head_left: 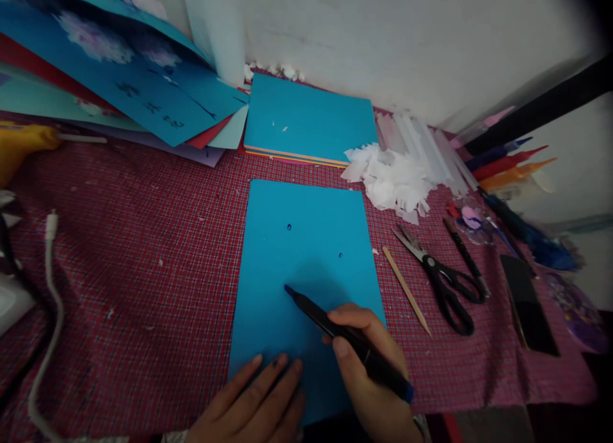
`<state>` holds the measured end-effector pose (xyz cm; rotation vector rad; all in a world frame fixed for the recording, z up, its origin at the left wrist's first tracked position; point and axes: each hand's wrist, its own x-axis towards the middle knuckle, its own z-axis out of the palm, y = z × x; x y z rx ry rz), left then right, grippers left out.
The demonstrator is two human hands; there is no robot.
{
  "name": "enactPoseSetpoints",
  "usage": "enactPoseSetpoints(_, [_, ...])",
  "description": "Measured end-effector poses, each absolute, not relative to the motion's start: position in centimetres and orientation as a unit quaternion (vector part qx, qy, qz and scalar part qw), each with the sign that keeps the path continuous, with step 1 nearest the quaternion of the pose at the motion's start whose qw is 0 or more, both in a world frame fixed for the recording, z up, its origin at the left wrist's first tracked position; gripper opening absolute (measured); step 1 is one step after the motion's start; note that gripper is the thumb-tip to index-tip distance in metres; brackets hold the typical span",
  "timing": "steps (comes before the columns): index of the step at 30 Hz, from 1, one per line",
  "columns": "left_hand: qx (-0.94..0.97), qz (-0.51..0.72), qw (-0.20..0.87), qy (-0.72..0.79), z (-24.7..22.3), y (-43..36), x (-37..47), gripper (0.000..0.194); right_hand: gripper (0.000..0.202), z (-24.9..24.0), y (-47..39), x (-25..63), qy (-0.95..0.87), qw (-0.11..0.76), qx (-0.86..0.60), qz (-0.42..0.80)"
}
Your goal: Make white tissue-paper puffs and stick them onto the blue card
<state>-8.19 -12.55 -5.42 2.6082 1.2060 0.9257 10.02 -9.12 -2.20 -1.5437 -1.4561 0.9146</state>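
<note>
Lower centre of the frame, nearest: left hand (261, 405) laid palm down on the lower-left part of a blue sheet (268, 251); its grip open, fingers out flat and side by side; a dark spot on 1 fingertip. Just to its right in the frame, right hand (376, 373); its grip closed round a black pen (323, 315), thumb on 1 side and fingers on the other; pen slants to the upper left, blue tip over the middle of the sheet; cannot tell if tip and sheet touch.

Sheet lies flat at centre and lower centre, on a red checked cloth (158, 290) that covers the tabletop; 2 small blue marks on it, the left mark (288, 226) a little farther off than the right mark (340, 255).

Lower left: white cable (56, 309) curving down the cloth. Right of the sheet, in order: wooden stick (407, 292), lying slanted; black-handled scissors (447, 290), blades slightly apart, pointing to the upper left; slim dark tool (463, 251); dark flat rectangle (529, 306) near the right edge of the cloth.

Farther off: heap of white paper scraps (395, 178) beyond the sheet's upper-right corner; pale translucent strips (424, 146) behind it; coloured tubes (517, 170) at upper right; yellow tool (29, 143) at left; blue-topped paper stack (311, 120) at upper centre; painted blue sheets (158, 111) overlapping at upper left; pale wall (383, 41) behind all.
</note>
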Motion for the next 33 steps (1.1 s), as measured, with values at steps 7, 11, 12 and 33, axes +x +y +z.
enactPoseSetpoints(7, [0.867, 0.314, 0.054, 0.383, -5.4, -12.8, -8.4, 0.021, 0.022, -2.3, -9.1, 10.0, -0.585, 0.397, -0.602, 0.371])
enactPoseSetpoints(11, [0.865, 0.312, 0.060, 0.388, -5.5, -12.8, -8.3, 0.021, 0.020, -2.3, -9.2, 10.0, -0.581, 0.397, -0.605, 0.372])
enactPoseSetpoints(12, [0.864, 0.313, 0.060, 0.389, -5.5, -12.8, -8.3, 0.021, 0.020, -2.2, -9.1, 10.0, -0.578, 0.400, -0.609, 0.368])
enactPoseSetpoints(33, [0.868, 0.305, 0.084, 0.382, -5.5, -13.3, -8.7, 0.026, 0.022, -1.8, -12.5, 17.4, -0.424, 0.556, -0.580, 0.419])
